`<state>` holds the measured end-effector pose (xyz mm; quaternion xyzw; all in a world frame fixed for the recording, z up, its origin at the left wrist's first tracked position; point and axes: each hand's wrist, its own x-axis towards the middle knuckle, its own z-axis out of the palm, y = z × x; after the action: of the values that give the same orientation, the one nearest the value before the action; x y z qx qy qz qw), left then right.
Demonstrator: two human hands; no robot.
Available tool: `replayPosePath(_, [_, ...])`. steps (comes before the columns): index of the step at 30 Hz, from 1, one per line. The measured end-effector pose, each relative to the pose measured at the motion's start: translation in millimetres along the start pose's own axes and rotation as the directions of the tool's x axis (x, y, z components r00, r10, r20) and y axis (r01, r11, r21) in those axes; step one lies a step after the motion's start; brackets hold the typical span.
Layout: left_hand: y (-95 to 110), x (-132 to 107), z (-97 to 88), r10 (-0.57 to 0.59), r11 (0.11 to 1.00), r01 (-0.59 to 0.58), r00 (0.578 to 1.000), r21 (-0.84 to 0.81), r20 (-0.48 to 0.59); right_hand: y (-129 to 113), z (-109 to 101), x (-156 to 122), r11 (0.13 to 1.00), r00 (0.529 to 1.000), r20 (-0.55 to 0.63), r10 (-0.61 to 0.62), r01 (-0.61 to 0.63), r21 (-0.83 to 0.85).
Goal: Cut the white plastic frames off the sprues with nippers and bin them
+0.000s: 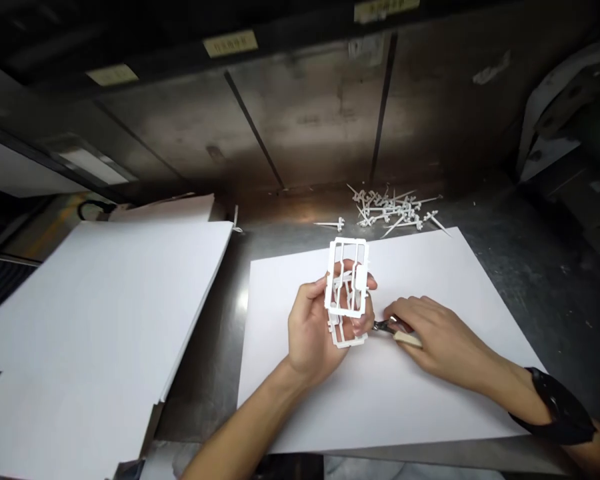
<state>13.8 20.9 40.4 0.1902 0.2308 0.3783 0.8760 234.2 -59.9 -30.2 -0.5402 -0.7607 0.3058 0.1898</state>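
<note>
My left hand (313, 330) is closed around two white plastic frames, palm up, above a white sheet (430, 400). The upper plastic frame (361, 277) stands tilted toward me, with thin bars across its opening. Behind and below it, the second plastic frame (349, 344) shows only in part. To the right, my right hand (433, 333) grips a pair of nippers (407, 339) with pale handles. The metal jaws of the nippers point left, close to the fingers of my left hand; their tips are partly hidden.
Beyond the sheet lies a pile of white plastic sprue pieces (390, 210), with one separate piece (333, 224) to its left. A stack of large white sheets (95, 300) covers the left side. A metal wall (310, 120) closes off the back of the metal table (205, 373).
</note>
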Motion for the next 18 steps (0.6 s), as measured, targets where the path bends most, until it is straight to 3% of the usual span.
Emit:
replayPosePath(6, [8,-6,2.7,0.04,0.998,-0.041,0.999,-0.045,-0.016,-10,-5,14,0.997,0.998,0.022,0.057,-0.056,-0.046])
replayPosePath(11, [7,-9,2.8,0.063,0.997,-0.062,0.998,-0.049,0.03,-20,-13,23,0.973,0.966,-0.121,0.228,-0.23,-0.008])
replayPosePath(18, [12,-2,-1.4,0.033,0.989,-0.029,0.999,-0.144,0.024,-16,-15,25,0.99,0.99,-0.049,0.133,-0.135,-0.031])
